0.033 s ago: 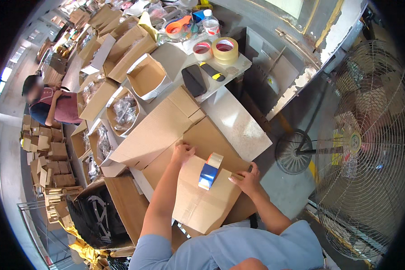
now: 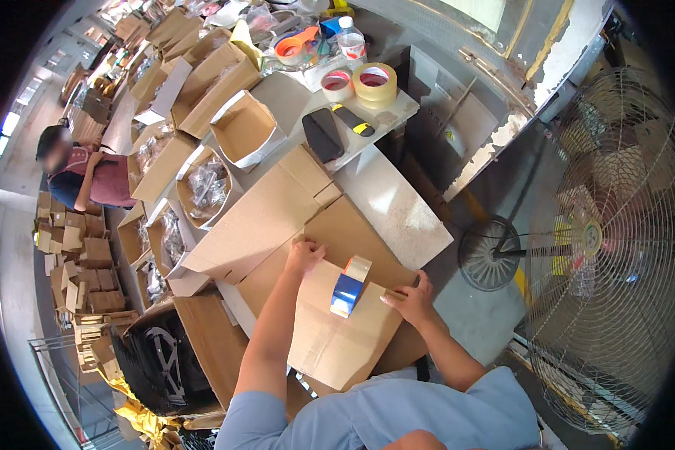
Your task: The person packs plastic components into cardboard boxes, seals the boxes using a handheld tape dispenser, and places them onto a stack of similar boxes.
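Note:
A brown cardboard box (image 2: 326,341) lies in front of my body, a taped seam across its near part. At its far left corner my left hand (image 2: 305,256) is closed on the edge, fingers curled. My right hand (image 2: 412,298) grips the far right edge, thumb on top, other fingers partly hidden. Between the hands, a tape dispenser (image 2: 346,291) with a blue band and a roll of clear tape rests on the box. Beyond it is a larger open carton with a long raised flap (image 2: 266,214).
A phone (image 2: 323,133), a black-and-yellow cutter (image 2: 353,120) and tape rolls (image 2: 374,82) lie on the table's far end. Open boxes of bagged parts (image 2: 206,187) line the left. A large fan (image 2: 596,240) stands right. At far left is another person (image 2: 90,172).

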The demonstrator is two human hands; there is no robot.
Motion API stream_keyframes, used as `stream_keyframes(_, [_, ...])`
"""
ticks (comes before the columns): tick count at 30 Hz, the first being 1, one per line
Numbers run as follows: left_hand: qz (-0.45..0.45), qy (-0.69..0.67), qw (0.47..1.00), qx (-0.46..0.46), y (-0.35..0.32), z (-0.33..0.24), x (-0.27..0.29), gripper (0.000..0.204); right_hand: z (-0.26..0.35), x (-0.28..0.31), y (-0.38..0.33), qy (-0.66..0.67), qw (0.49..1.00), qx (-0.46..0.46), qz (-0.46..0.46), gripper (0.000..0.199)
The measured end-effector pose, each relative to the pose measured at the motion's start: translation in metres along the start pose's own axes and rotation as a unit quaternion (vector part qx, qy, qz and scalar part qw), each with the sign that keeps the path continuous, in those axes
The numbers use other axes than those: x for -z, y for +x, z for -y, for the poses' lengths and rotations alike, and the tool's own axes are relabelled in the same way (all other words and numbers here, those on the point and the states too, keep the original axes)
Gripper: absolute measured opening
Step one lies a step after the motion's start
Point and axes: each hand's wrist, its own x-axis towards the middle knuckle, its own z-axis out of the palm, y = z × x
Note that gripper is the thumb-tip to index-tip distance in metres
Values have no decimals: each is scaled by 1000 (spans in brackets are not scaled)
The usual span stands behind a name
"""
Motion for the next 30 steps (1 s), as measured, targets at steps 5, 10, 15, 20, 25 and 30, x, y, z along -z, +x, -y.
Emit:
stream_keyframes(5, [6,-208,967,148,-2,-11,3,30,-12,-16,10,180,983,6,-27,42])
stream_keyframes(10, [74,-127,982,116,-11,-43,26,26,1,-13,3,248,968,-23,6,36])
stream_keyframes(15, [90,110,976,-165,-83,-66,-5,21,3,-3,-37,205,965,-2,164,22])
stream_keyframes(20, [92,68,980,-161,-119,-73,-12,15,63,19,-3,381,915,84,98,26])
stream_keyframes(25, [101,42,983,-145,-121,-69,-16,12,130,39,21,82,851,397,333,34])
stream_keyframes(30, [129,-4,983,-132,-117,-76,-10,16,101,72,97,39,852,260,454,43])
